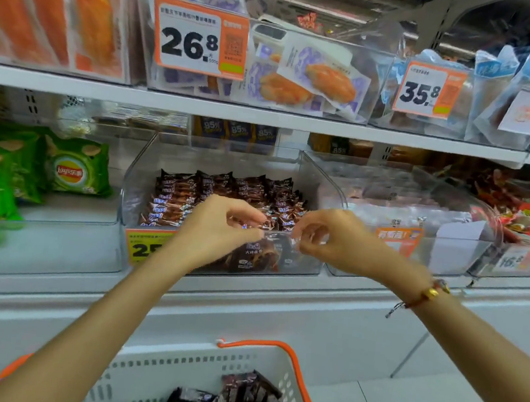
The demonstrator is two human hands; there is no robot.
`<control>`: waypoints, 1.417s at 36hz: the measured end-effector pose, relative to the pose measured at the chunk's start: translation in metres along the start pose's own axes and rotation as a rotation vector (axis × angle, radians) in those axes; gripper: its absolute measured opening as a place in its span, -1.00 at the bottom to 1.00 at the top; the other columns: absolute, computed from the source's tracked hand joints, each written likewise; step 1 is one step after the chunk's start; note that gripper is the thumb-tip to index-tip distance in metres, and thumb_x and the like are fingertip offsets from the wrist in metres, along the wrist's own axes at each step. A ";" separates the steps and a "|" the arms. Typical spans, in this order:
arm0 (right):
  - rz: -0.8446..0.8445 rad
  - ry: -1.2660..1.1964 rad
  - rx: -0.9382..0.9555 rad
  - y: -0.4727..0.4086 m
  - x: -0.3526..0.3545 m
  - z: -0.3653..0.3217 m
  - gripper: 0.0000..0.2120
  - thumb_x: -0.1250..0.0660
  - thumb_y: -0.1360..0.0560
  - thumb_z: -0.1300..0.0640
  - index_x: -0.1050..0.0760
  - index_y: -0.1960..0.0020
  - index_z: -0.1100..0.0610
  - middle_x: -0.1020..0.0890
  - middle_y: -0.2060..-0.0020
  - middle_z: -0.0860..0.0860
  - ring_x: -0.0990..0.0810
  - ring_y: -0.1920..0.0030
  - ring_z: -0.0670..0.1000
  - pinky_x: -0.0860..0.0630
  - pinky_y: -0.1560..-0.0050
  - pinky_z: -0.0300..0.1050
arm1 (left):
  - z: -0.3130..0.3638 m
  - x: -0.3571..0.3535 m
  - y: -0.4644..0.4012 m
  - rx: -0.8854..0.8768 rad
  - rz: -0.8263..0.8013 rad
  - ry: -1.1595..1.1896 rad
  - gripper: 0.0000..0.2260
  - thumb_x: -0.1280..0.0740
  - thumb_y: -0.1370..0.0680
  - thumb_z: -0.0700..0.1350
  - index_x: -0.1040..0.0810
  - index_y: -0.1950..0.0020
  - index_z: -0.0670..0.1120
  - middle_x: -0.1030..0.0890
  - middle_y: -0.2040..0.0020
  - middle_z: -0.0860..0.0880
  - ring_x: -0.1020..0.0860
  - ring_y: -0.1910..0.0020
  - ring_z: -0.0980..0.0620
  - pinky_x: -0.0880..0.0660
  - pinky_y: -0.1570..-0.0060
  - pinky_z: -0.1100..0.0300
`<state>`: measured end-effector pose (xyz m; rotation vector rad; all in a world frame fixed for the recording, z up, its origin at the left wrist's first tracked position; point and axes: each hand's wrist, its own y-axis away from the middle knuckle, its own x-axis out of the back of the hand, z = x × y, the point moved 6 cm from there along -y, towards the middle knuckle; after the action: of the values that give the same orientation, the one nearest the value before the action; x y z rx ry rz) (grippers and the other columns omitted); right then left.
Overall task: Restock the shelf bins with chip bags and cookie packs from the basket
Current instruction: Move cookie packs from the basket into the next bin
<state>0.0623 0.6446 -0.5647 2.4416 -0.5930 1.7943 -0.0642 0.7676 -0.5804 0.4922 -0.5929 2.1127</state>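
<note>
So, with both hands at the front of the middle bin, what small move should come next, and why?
Probably let go of the brown pack into the clear bin: both hands, left and right, seem to pinch it just above the rows there.

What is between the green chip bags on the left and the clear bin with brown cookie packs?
In the head view, only bare shelf floor and the bin's clear side wall lie between the green chip bags and the brown cookie packs.
</note>
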 end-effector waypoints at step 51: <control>-0.348 -0.686 -0.552 0.058 -0.313 -0.038 -0.77 -0.48 -0.42 0.02 -0.47 0.24 0.08 -0.62 0.29 0.01 -0.58 0.35 -0.10 -0.46 0.31 -0.27 | -0.233 -0.083 0.178 0.578 -0.297 -0.082 -0.20 -0.55 -0.34 0.10 -0.25 -0.49 0.11 -0.39 -0.20 0.06 -0.48 -0.15 0.05 -0.43 -0.11 0.19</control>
<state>-0.0706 0.6863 -0.8539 2.4827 -0.5445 0.5409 -0.1960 0.7565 -0.8553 0.9289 0.0658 1.9606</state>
